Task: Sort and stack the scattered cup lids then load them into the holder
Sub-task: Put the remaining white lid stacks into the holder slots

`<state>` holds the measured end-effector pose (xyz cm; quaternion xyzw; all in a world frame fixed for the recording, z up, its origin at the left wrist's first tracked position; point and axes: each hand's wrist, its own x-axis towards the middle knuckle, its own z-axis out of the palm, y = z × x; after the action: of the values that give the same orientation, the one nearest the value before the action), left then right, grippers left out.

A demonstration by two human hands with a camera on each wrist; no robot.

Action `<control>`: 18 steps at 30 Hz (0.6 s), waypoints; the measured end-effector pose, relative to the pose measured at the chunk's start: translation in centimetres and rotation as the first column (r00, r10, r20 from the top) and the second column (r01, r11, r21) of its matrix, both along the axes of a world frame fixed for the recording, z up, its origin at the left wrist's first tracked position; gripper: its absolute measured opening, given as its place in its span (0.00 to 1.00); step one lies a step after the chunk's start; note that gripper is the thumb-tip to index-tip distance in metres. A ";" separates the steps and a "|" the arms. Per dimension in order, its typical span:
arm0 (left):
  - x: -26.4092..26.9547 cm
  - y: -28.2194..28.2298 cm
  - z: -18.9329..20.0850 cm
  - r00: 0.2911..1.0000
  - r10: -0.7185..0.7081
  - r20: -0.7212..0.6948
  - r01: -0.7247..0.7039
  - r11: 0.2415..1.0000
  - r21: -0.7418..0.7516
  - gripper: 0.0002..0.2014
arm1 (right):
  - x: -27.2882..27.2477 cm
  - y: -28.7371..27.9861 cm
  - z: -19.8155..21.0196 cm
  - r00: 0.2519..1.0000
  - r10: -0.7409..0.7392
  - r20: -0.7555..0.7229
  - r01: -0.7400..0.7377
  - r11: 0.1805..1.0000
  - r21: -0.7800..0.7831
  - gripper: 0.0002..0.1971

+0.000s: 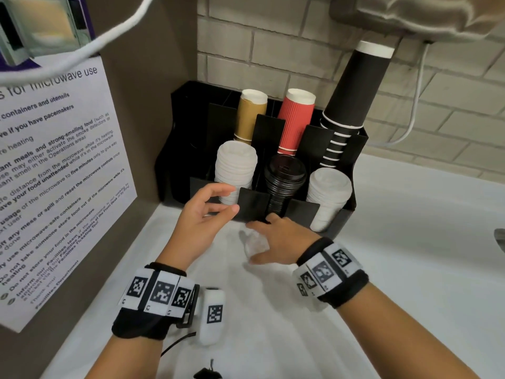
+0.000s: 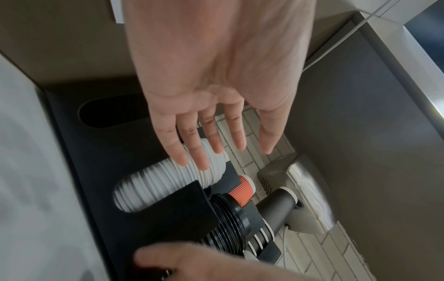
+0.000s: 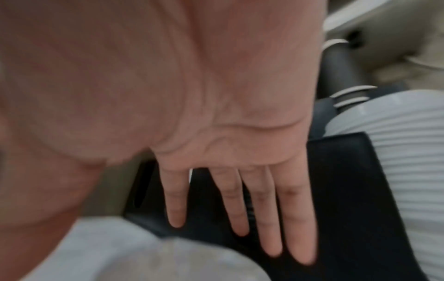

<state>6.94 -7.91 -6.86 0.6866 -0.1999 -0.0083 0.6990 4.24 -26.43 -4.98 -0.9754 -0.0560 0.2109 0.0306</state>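
Observation:
A black holder stands at the back of the white counter. Its front slots carry a white lid stack, a black lid stack and another white lid stack. Gold, red and black cup stacks stand behind them. A clear lid lies on the counter before the holder. My right hand is spread over it with straight fingers, thumb on the near side. My left hand hovers empty in front of the left white stack, fingers relaxed. The clear lid looks blurred under my right fingers.
A wall panel with a microwave notice closes the left side. Brick wall stands behind, with a grey wall unit and white cable at the upper right. A metal edge shows at the far right. A small black item lies near me.

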 end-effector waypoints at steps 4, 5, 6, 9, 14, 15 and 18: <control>0.0 0.0 0.2 1.000 -0.002 0.002 0.002 1.000 -0.003 0.14 | 0.5 0.6 -0.8 0.995 -0.039 -0.093 0.036 0.999 -0.037 0.44; 0.0 0.0 0.2 1.000 -0.004 0.002 0.004 1.000 -0.006 0.14 | 0.5 0.6 -0.8 0.993 -0.050 -0.105 0.048 0.999 -0.023 0.45; 0.0 -0.1 0.2 1.000 -0.007 0.001 0.008 1.000 -0.007 0.14 | 0.5 0.6 -0.9 0.992 -0.056 -0.110 0.055 0.998 -0.016 0.45; -0.1 -0.2 0.4 1.000 -0.015 -0.001 0.015 1.000 0.001 0.14 | 0.4 0.4 -1.3 0.995 -0.062 -0.084 0.063 0.998 0.005 0.42; -0.2 -0.4 0.3 1.000 -0.025 -0.006 0.025 1.000 0.016 0.14 | -0.4 -0.2 -2.0 0.999 -0.033 -0.012 0.033 0.996 0.080 0.38; -0.2 -0.5 0.3 1.000 -0.031 -0.003 0.031 0.999 0.014 0.14 | -0.7 -0.3 -2.1 1.000 -0.022 0.003 0.021 0.996 0.091 0.38; -0.3 -0.6 0.4 0.999 -0.044 -0.003 0.044 0.999 0.012 0.14 | -1.3 -0.7 -1.3 0.998 -0.028 0.053 0.020 0.988 0.156 0.36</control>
<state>6.62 -8.53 -6.46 0.6861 -0.2140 -0.0256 0.6949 2.90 -27.18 -6.31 -0.9761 -0.0614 0.1784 0.1076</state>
